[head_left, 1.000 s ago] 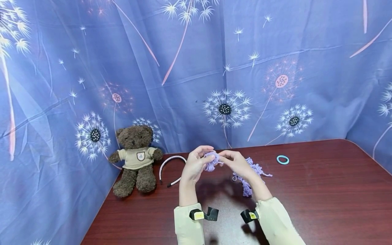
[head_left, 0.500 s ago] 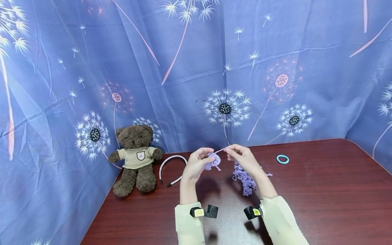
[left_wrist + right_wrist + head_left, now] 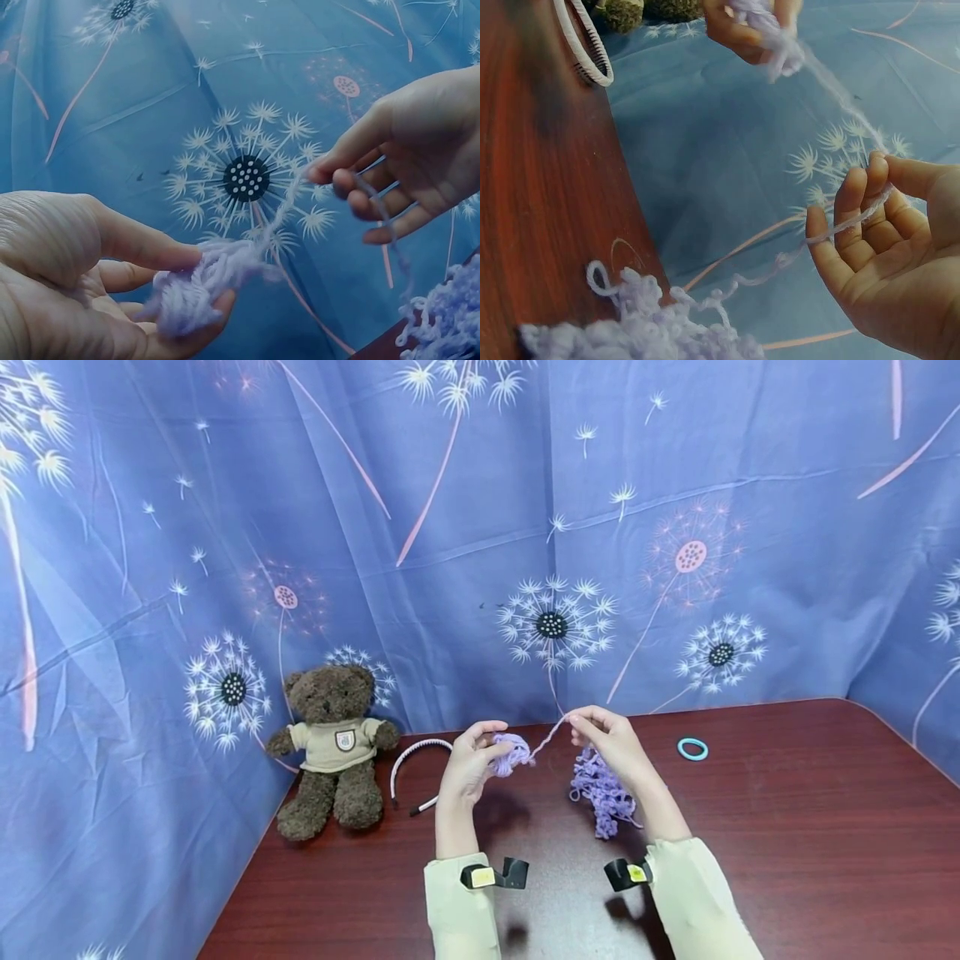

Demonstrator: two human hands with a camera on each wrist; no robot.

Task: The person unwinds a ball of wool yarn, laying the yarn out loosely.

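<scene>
My left hand [image 3: 468, 764] pinches a small wound bundle of lilac yarn [image 3: 191, 289] between thumb and fingers, held above the table. From it a strand of yarn [image 3: 550, 737] stretches up and right to my right hand [image 3: 609, 743], whose thumb and fingertip pinch it. In the right wrist view the same strand runs on across the fingers of that hand [image 3: 885, 240] and down to a loose lilac heap of curly yarn [image 3: 645, 322]. The heap lies on the table below the right hand, partly hidden by that forearm in the head view.
Left of the hands a white headband [image 3: 408, 750] lies on the dark red table [image 3: 787, 827]. A brown teddy bear [image 3: 330, 752] in a beige shirt sits at the table's left edge. A turquoise ring [image 3: 692, 749] lies at the back right, before a blue dandelion-print curtain [image 3: 450, 635].
My right hand has moved away from the left, up and to the right, drawing the strand out between them. The left hand has shifted slightly left, still holding the bundle.
</scene>
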